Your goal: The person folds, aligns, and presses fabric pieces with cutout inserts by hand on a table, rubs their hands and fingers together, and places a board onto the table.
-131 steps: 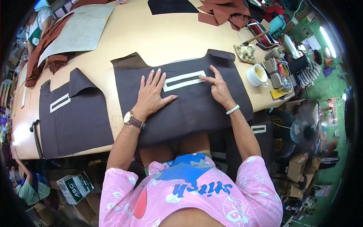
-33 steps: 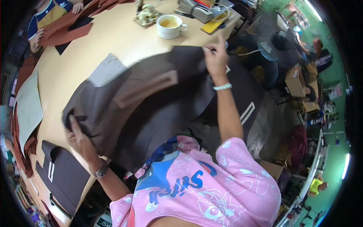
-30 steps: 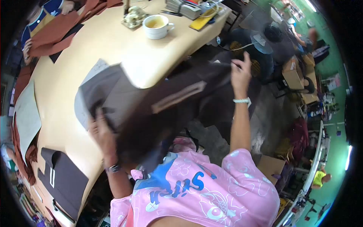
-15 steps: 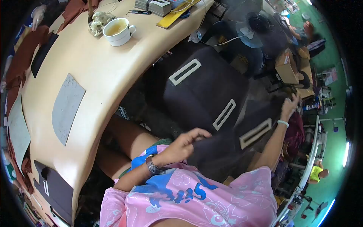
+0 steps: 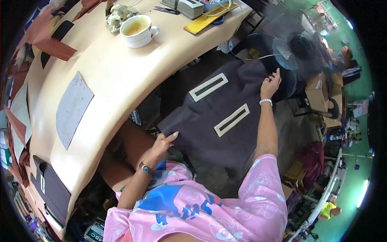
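A dark fabric panel (image 5: 193, 137) spreads over my lap, beside the table edge. On it lies a narrow cream rectangular frame (image 5: 232, 119) with a long slot. A second cream frame (image 5: 209, 86) lies farther up, on dark fabric; whether both are on the same piece I cannot tell. My left hand (image 5: 163, 143), with a watch at the wrist, is closed on the panel's left edge, thumb on top. My right hand (image 5: 271, 84), wearing a white bracelet, is at the fabric's far right edge with fingers bent; the fabric between them is partly hidden.
On the cream table (image 5: 109, 76) are a cup of yellowish liquid (image 5: 137, 31), a grey curved template (image 5: 74, 109), a yellow ruler (image 5: 207, 19) and a dark piece (image 5: 52, 189). A fan (image 5: 298, 46) stands at the upper right. Reddish-brown cloth (image 5: 52, 42) is at the far left.
My right hand has swung up and left with the dark fabric, and my left hand has moved left to its edge. Two cream frames now show instead of three. The reddish-brown cloth has been raised.
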The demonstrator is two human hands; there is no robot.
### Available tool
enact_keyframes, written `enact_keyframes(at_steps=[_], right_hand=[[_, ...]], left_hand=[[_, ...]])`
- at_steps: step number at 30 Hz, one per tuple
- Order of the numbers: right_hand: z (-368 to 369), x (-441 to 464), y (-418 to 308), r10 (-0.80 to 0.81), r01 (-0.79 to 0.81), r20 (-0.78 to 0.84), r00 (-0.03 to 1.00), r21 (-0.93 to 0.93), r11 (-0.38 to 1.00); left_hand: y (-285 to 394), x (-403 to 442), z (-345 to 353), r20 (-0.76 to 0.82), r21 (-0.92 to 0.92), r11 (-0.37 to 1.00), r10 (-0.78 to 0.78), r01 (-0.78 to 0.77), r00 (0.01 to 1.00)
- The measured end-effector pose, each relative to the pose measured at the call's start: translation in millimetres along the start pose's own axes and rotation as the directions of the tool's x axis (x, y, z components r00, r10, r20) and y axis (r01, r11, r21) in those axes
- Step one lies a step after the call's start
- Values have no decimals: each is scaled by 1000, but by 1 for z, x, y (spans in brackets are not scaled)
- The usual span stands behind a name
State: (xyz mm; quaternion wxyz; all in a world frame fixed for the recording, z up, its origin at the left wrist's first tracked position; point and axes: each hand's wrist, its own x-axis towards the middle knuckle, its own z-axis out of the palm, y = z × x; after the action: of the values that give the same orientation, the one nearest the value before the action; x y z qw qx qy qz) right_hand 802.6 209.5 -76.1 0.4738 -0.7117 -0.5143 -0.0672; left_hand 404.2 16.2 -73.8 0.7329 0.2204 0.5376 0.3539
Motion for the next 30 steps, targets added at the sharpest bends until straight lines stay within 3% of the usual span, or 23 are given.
enact_keyframes(at_steps=[2, 5, 9, 12, 13, 15, 18, 19, 20, 22, 24, 25, 26, 28, 30], right_hand=[[12, 5, -1, -42, 41, -31, 999, -13, 999], [33, -1, 9, 10, -6, 62, 998, -62, 998], [51, -23, 18, 183, -144, 219, 958, -182, 973], [54, -32, 18, 148, -55, 166, 975, -467, 882], [48, -30, -1, 222, -124, 153, 963, -481, 868], [48, -25, -14, 72, -44, 78, 994, -309, 950], [39, -29, -97, -180, 184, 62, 982, -59, 981], [39, -38, -129, -222, 219, 48, 974, 53, 974], [39, -50, -163, -266, 256, 44, 963, 157, 954], [39, -81, -228, -397, 350, 88, 914, 324, 879], [56, -124, -282, -487, 309, 143, 862, 612, 727], [60, -147, -310, -527, 281, 205, 825, 661, 696], [64, -173, -338, -497, 48, 322, 806, 801, 597], [67, -217, -388, -596, -88, 411, 690, 865, 494], [59, -253, -437, -649, -306, 483, 587, 875, 375]], left_hand=[[9, 5, -1, 16, -32, 999, -4, 5, 1000], [-3, 31, -17, -29, 32, 996, -80, 81, 996], [-14, 44, -25, -154, 19, 987, -154, 159, 976], [-31, 52, -37, -204, -29, 997, -78, 73, 976], [-37, 52, -42, -222, 41, 999, -4, 14, 975], [-42, 50, -54, -262, 180, 978, 150, -104, 953], [6, 4, -59, -98, 351, 930, -82, 111, 992], [-3, -6, -55, -154, 291, 937, 242, -190, 958], [7, -21, -55, -116, 225, 922, 347, -316, 931], [35, -56, -60, -89, 143, 899, 429, -414, 899], [66, -93, -71, -154, 313, 811, 556, -494, 817], [78, -110, -80, -182, 401, 762, 611, -509, 770], [87, -124, -91, -262, 529, 660, 725, -534, 637], [100, -150, -124, -379, 746, 517, 848, -419, 372], [109, -171, -169, -370, 905, 382, 924, -185, 98]])
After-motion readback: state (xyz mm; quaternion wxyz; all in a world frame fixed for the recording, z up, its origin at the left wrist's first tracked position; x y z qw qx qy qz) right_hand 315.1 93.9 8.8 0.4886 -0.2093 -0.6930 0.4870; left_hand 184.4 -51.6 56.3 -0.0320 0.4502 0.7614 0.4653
